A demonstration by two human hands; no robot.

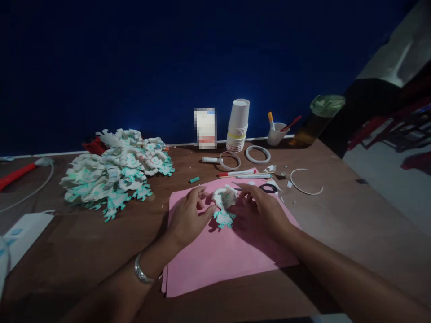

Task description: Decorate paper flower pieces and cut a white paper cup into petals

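1. Currently, paper doll [223, 219], white with teal outlines and a ruffled white ring at its head, is on the stacked pink paper sheets [215, 269]; use doll as clock centre, 12 = far side.
2. Left hand [191, 214] at 9 o'clock: fingers curled, thumb apart from them, tip just beside the doll; can't tell if touching.
3. Right hand [265, 207] at 3 o'clock: thumb and fingers apart, near the ring; contact unclear.
4. Black-handled scissors [268, 188] at 2, just beyond right hand, partly hidden.
5. Red-capped marker [235, 173] near 12; stacked paper cups [238, 123] farther out, also near 12.
6. White tape roll [257, 154] at 1; pen cup [277, 134] beyond.
7. Heap of similar paper dolls [116, 177] at 10, well apart.
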